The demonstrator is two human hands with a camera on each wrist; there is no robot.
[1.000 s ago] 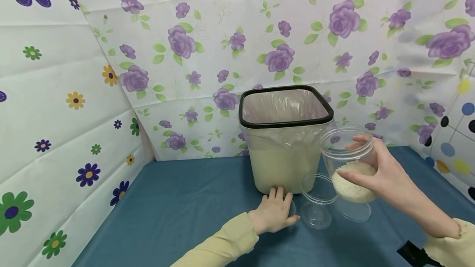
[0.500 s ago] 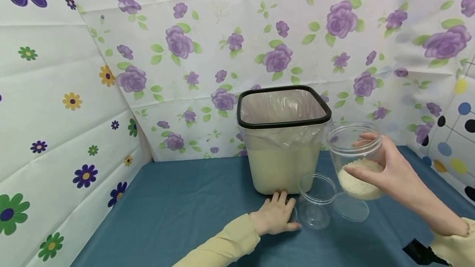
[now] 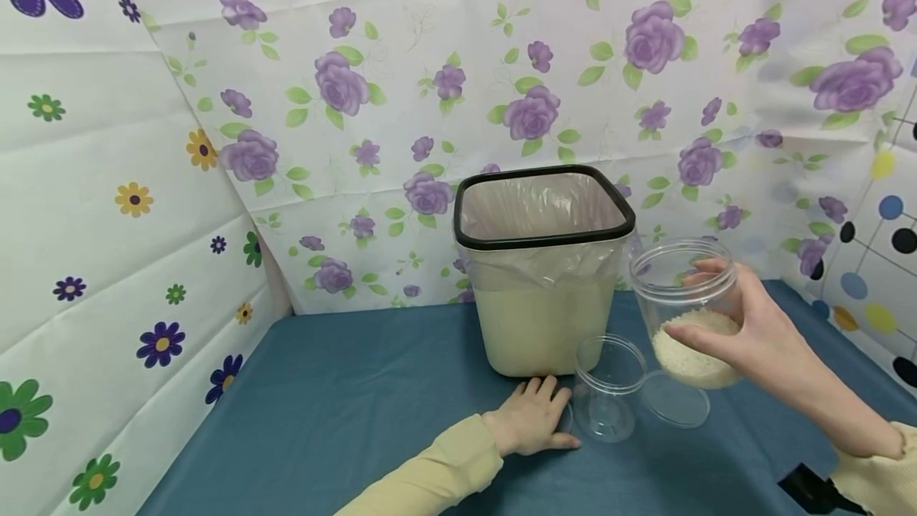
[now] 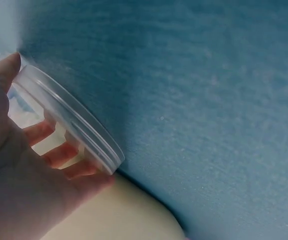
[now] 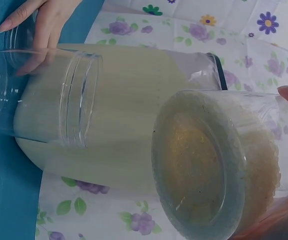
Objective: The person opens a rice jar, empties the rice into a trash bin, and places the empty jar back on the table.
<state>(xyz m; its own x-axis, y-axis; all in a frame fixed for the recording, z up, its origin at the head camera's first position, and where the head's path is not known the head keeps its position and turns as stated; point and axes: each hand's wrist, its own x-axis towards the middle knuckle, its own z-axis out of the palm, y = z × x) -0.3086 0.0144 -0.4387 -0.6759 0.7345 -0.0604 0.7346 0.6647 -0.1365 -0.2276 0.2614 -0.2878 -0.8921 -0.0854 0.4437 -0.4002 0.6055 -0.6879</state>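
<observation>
My right hand (image 3: 745, 333) holds a clear screw-top jar (image 3: 648, 309) above the table, lidless, its thumb and fingers round the side. White rice (image 3: 691, 353) fills the bottom of it; in the right wrist view the rice (image 5: 199, 165) shows through the base. Low on the table, my left hand (image 3: 530, 418) spans a round clear lid (image 3: 566, 419), thumb and fingers at its rim. The left wrist view shows this lid (image 4: 78, 120) close up. Between the hands a second clear jar (image 3: 609, 396) stands upright, uncovered, with nothing visible inside.
A cream bin (image 3: 540, 325) with a black rim and plastic liner stands behind the left hand, near the back curtain (image 3: 401, 102). Another clear lid (image 3: 677, 400) lies flat on the blue cloth (image 3: 358, 396), below the held jar. A black strap (image 3: 817, 492) sits at the right sleeve.
My right hand has moved the jar of rice slightly right, away from the bin, then held nearly still. The left hand stays on its lid with barely any shift. The view turns slightly right.
</observation>
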